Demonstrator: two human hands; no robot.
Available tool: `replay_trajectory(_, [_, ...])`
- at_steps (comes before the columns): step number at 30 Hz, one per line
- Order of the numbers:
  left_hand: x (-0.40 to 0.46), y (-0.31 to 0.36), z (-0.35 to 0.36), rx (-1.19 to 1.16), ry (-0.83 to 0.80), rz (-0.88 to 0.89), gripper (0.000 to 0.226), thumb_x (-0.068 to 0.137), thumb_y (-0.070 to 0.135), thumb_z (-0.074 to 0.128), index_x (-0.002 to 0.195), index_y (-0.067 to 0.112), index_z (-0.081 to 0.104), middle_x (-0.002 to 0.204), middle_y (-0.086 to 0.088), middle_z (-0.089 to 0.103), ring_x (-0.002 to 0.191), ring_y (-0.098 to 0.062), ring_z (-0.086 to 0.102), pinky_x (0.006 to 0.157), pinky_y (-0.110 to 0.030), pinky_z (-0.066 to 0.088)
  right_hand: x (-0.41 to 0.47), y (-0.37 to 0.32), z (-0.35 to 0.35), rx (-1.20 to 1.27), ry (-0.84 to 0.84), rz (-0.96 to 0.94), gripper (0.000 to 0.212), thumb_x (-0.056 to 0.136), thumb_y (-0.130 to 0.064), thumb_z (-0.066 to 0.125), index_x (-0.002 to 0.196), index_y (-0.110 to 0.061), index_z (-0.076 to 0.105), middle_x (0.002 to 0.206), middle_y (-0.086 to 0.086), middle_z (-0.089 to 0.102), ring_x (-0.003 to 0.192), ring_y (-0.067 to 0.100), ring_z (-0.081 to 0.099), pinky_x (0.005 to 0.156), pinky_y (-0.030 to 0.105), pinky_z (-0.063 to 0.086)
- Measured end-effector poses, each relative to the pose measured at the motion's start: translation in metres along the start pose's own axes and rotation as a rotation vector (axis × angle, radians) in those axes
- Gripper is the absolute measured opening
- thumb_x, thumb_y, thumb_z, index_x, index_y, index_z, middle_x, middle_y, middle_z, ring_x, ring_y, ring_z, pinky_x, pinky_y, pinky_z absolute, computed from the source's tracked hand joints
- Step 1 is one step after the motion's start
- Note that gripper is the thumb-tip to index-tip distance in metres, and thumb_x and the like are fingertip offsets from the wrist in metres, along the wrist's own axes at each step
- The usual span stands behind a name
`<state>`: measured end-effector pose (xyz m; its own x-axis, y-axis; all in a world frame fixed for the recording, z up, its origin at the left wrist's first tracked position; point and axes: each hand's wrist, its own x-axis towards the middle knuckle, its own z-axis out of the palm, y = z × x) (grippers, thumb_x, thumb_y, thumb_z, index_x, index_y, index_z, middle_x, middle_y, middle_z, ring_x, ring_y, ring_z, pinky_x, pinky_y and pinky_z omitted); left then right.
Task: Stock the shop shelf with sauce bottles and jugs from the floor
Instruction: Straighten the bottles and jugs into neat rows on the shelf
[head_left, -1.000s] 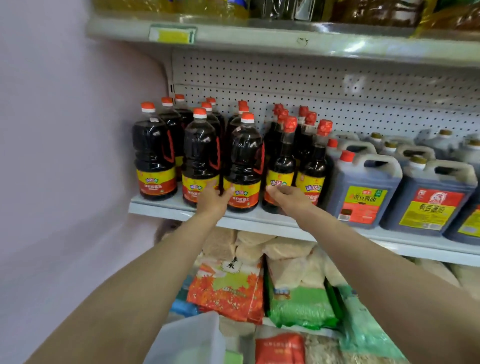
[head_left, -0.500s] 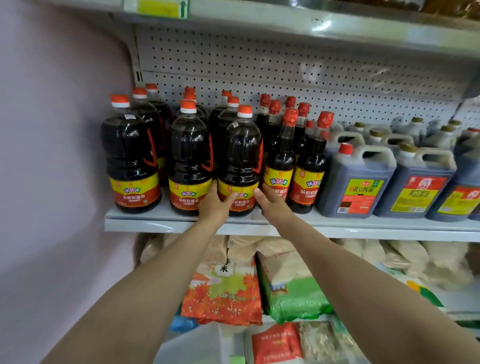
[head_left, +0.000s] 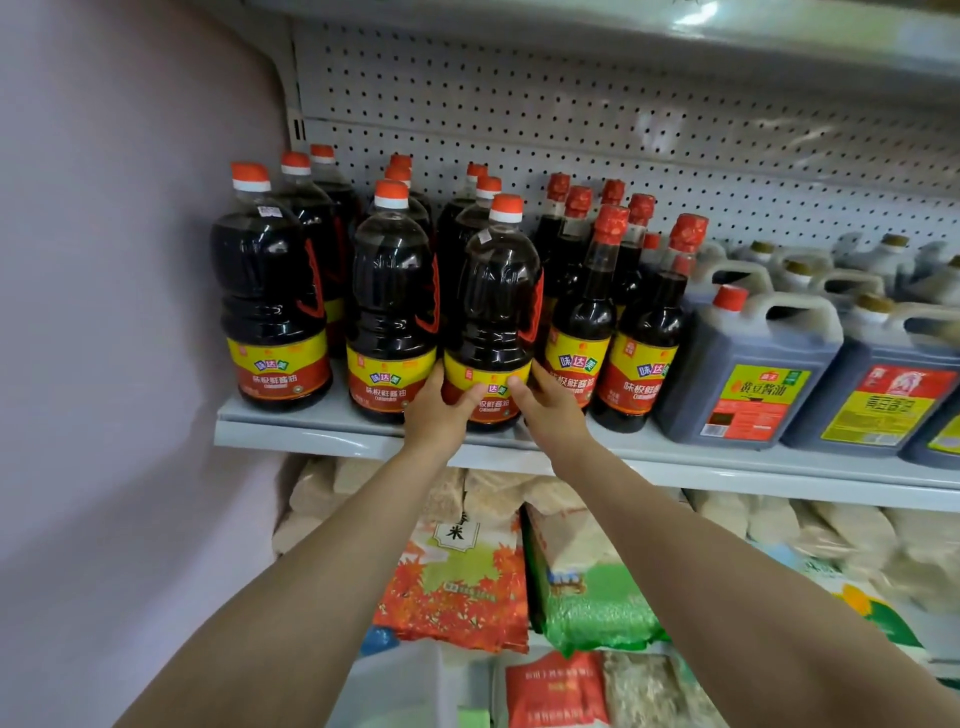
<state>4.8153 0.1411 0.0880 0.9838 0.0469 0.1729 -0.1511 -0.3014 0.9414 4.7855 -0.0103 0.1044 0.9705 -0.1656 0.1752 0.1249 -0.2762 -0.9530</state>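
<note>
Landmark: held bottle (head_left: 491, 312), front row of shelf (head_left: 322, 434).

Nearest the camera, below the bottle: a lower level packed with bags. Red-leaf bag (head_left: 457, 582) directly beneath the bottle, green bag (head_left: 587, 597) just right of that one. Pale bin (head_left: 395, 686) at the bottom edge.

Both forearms reach up to the bottle's base. Left hand (head_left: 434, 415) wraps the left side of the label, thumb across the front. Right hand (head_left: 550, 410) wraps the right side, thumb on the label. Both grip the bottle.

Bottle: upright, long axis vertical, orange cap up, label facing the camera. Base at the shelf's front lip; cannot tell whether it rests fully on the shelf.

Left of the bottle: two more front-row large bottles (head_left: 275, 312), then a lilac wall (head_left: 104, 312). Right of it: slim bottles (head_left: 587, 322), then grey jugs (head_left: 753, 369).

Behind the bottle: further rows, then a pegboard (head_left: 571, 130). An upper shelf overhangs.
</note>
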Motion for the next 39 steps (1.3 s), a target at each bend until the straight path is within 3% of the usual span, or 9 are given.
replay_trajectory(7, [-0.004,0.005,-0.007,0.003,0.037,-0.009,0.057,0.085,0.045,0.073,0.138,0.028,0.056,0.132,0.006,0.063,0.122,-0.017,0.057,0.105,-0.038,0.046,0.001,0.002,-0.001,0.024,0.016,0.044,0.043,0.095,-0.045,0.063,0.137,-0.034,0.056,0.116,-0.021,0.063,0.119,0.009,0.057,0.104,0.033,0.046])
replay_trajectory(10, [-0.007,-0.003,-0.023,-0.048,0.153,-0.057,0.029,0.086,0.044,0.072,0.104,0.020,0.071,0.098,0.004,0.075,0.095,-0.017,0.071,0.090,-0.039,0.055,-0.002,0.004,0.008,-0.100,0.130,0.097,0.045,0.093,-0.055,0.060,0.127,-0.026,0.064,0.117,-0.011,0.069,0.115,0.014,0.062,0.099,0.034,0.050])
replay_trajectory(12, [-0.009,-0.012,-0.040,-0.103,0.313,-0.039,0.027,0.086,0.043,0.073,0.088,0.018,0.063,0.079,0.004,0.071,0.076,-0.015,0.070,0.081,-0.043,0.058,-0.014,0.000,0.020,-0.202,0.329,0.068,0.039,0.094,-0.051,0.061,0.114,-0.017,0.067,0.107,-0.004,0.072,0.102,0.016,0.065,0.087,0.034,0.052])
replay_trajectory(14, [-0.008,-0.018,-0.058,-0.051,0.454,-0.013,0.037,0.084,0.043,0.076,0.098,0.014,0.056,0.087,0.001,0.066,0.078,-0.015,0.063,0.081,-0.041,0.054,-0.027,-0.005,0.036,-0.221,0.444,-0.079,0.028,0.094,-0.044,0.065,0.101,-0.016,0.066,0.098,-0.001,0.067,0.091,0.016,0.062,0.082,0.038,0.053])
replay_trajectory(16, [-0.001,-0.028,-0.075,-0.047,0.464,-0.005,0.057,0.078,0.045,0.080,0.117,0.013,0.053,0.110,-0.006,0.060,0.096,-0.020,0.060,0.086,-0.037,0.051,-0.036,-0.015,0.055,-0.182,0.324,-0.134,0.025,0.096,-0.041,0.063,0.104,-0.017,0.066,0.098,-0.004,0.066,0.091,0.012,0.062,0.083,0.036,0.054])
replay_trajectory(20, [0.011,-0.044,-0.094,-0.069,0.233,-0.017,0.100,0.064,0.061,0.083,0.148,0.040,0.033,0.149,0.002,0.043,0.135,-0.019,0.045,0.110,-0.044,0.041,-0.035,-0.027,0.090,-0.006,-0.026,-0.052,0.052,0.103,-0.050,0.044,0.144,-0.018,0.049,0.139,-0.007,0.056,0.126,0.005,0.050,0.106,0.025,0.041])
replay_trajectory(23, [0.017,-0.042,-0.100,-0.009,0.109,0.019,0.105,0.070,0.050,0.084,0.154,0.041,0.022,0.152,0.007,0.044,0.140,-0.019,0.040,0.114,-0.043,0.036,-0.025,-0.027,0.105,0.019,-0.106,0.035,0.061,0.101,-0.063,0.033,0.154,-0.032,0.034,0.157,-0.010,0.038,0.144,0.012,0.035,0.120,0.039,0.028])
replay_trajectory(29, [0.023,-0.045,-0.106,-0.040,0.052,0.019,0.105,0.068,0.046,0.087,0.153,0.043,0.025,0.147,0.011,0.049,0.137,-0.018,0.044,0.112,-0.041,0.039,-0.021,-0.027,0.117,0.068,-0.114,0.062,0.052,0.097,-0.069,0.033,0.148,-0.057,0.029,0.158,-0.018,0.034,0.147,0.014,0.030,0.120,0.044,0.028])
replay_trajectory(39, [0.015,-0.047,-0.124,-0.050,0.092,0.049,0.099,0.070,0.045,0.086,0.151,0.044,0.029,0.144,0.012,0.051,0.136,-0.019,0.045,0.111,-0.046,0.040,-0.035,-0.036,0.135,0.102,-0.141,0.058,0.057,0.093,-0.074,0.036,0.147,-0.059,0.030,0.158,-0.020,0.035,0.145,0.007,0.032,0.118,0.037,0.027])
